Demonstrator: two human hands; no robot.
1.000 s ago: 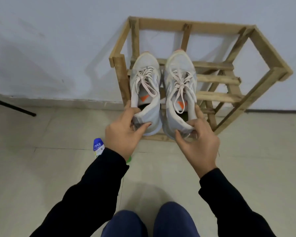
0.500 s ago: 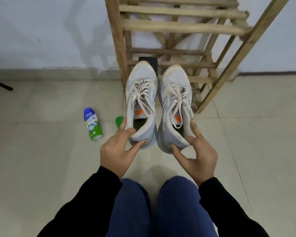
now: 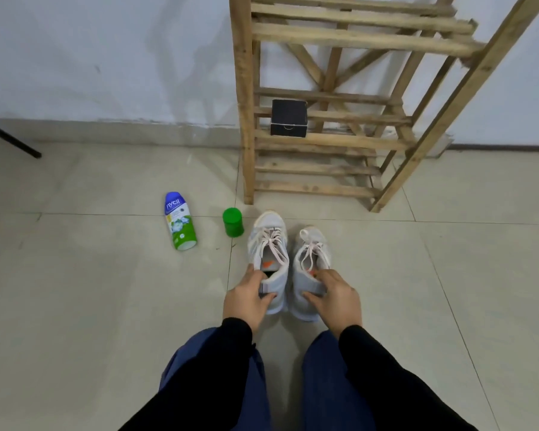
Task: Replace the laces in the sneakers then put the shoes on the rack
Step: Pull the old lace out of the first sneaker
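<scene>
Two white sneakers with pale pink laces stand side by side on the tiled floor, toes toward the rack. My left hand (image 3: 246, 301) grips the heel of the left sneaker (image 3: 268, 247), fingers inside the collar and thumb on the heel. My right hand (image 3: 335, 298) grips the heel of the right sneaker (image 3: 311, 259) the same way. The wooden shoe rack (image 3: 324, 138) stands against the white wall just beyond the shoes, its front legs a short way past the toes.
A small black box (image 3: 289, 118) sits on a middle shelf of the rack. A blue and green bottle (image 3: 179, 220) lies on the floor to the left, a green cap (image 3: 232, 222) beside it. A dark rod (image 3: 11, 140) slants in at far left.
The pair of sneakers came away from the rack's top shelf and down to the floor in front of it, with both hands still holding the heels. The view dropped lower.
</scene>
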